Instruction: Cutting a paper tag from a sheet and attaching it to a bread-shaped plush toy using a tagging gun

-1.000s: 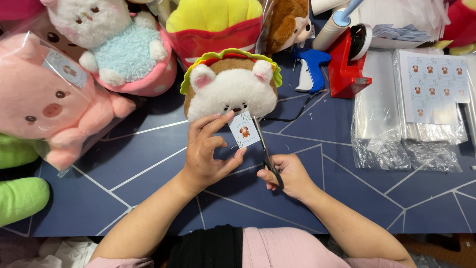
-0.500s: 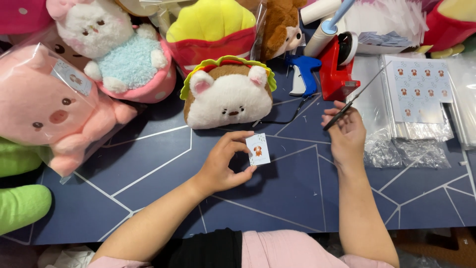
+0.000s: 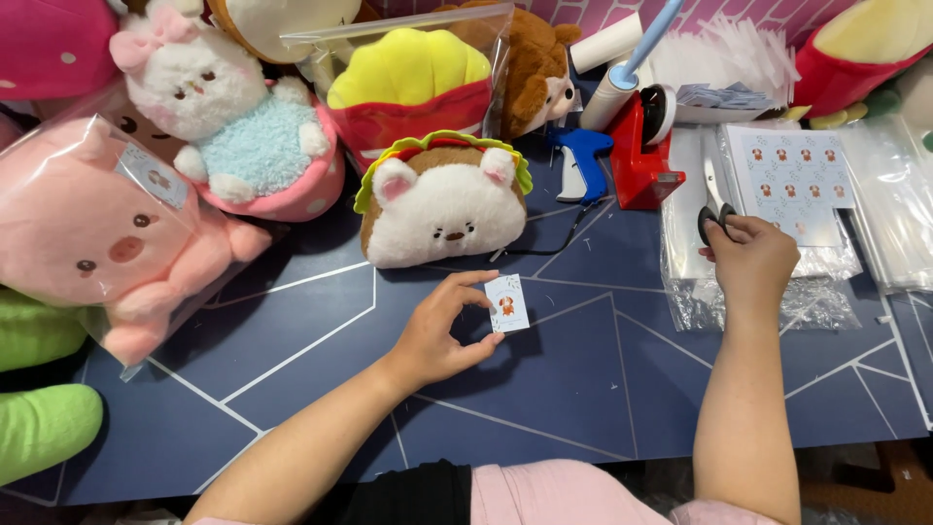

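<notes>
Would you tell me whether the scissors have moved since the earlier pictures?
Yes. The right hand carried the scissors rightwards, from beside the white plush to past the red tape dispenser.

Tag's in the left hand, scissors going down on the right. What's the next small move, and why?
Probably let go of the scissors: the right hand has them over the plastic bags, while the left hand pinches the tag just below the taco plush.

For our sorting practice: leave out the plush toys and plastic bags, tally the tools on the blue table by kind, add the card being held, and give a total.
Scissors, in the right hand: 1
Blue tagging gun: 1
Red tape dispenser: 1
Lint roller: 1
Small card, in the left hand: 1
Total: 5
</notes>
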